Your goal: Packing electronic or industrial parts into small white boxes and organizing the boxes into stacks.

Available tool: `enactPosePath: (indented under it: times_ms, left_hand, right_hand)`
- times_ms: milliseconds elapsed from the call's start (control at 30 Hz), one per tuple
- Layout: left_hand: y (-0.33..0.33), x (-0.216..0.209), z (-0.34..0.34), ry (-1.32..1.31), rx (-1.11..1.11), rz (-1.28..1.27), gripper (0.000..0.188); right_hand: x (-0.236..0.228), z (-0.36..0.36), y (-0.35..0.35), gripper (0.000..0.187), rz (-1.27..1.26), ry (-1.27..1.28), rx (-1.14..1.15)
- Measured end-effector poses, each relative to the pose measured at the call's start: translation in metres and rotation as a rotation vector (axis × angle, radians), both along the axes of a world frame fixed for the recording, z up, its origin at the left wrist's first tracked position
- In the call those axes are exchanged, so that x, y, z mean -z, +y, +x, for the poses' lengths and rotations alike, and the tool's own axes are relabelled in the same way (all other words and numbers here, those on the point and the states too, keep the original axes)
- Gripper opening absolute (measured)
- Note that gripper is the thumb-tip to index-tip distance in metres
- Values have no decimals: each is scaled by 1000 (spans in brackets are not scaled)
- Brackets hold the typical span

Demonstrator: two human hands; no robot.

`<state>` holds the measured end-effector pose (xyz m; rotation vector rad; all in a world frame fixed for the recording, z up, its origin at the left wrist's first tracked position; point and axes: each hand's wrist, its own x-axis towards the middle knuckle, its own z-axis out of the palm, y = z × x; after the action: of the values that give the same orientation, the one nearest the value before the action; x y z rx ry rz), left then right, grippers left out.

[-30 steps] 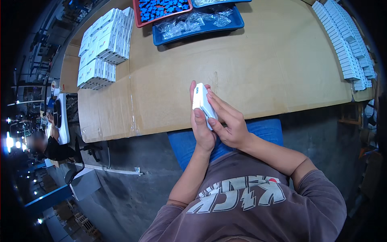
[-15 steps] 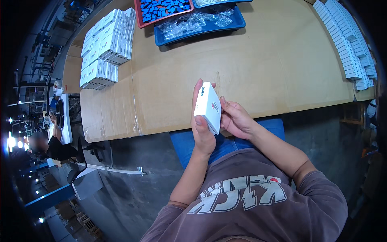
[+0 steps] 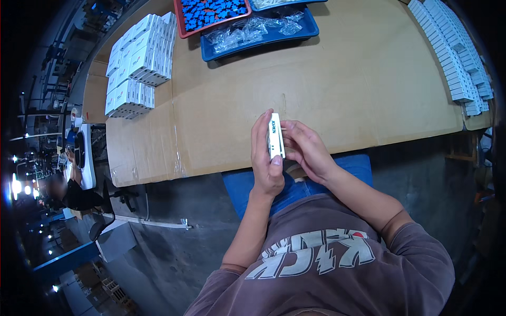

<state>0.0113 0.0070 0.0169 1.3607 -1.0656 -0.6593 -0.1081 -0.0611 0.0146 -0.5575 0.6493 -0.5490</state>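
A small white cardboard box (image 3: 275, 138) with dark print stands on edge between my hands, its narrow side up, above the table's near edge. My left hand (image 3: 266, 158) wraps round it from the left, with the thumb at the near end and the fingers along the left face. From the right, my right hand (image 3: 308, 150) has its bent fingers and thumb against the box's right side. The box's right face and some of my right fingertips are hidden.
White boxes (image 3: 139, 63) are stacked at the table's left, and more white boxes (image 3: 456, 58) line its right end. At the back are a red tray (image 3: 182, 23) of blue parts and a blue tray (image 3: 232, 51) of clear plastic pieces. A person (image 3: 79, 192) sits far left.
The box has turned so its narrow printed side faces up and its broad right face is out of sight. My right hand has moved slightly up and left against it.
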Motion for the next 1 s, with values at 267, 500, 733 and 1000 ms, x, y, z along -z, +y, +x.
enactPosePath:
  times_ms: [267,500,733,1000]
  left_hand:
    - [-1,7,-11,-31,-104,10,112]
    - [-2,27,-6,-163,-277,-208,102]
    - [2,30,-3,-162,-280,-268,81]
    - [9,33,-5,12,-218,-269,87]
  right_hand:
    - [-6,7,13,55,-158,45,24]
    - [0,13,30,60,-393,11,36]
    - [0,10,41,57,-566,70,-5]
    - [5,9,44,52,-782,114,37]
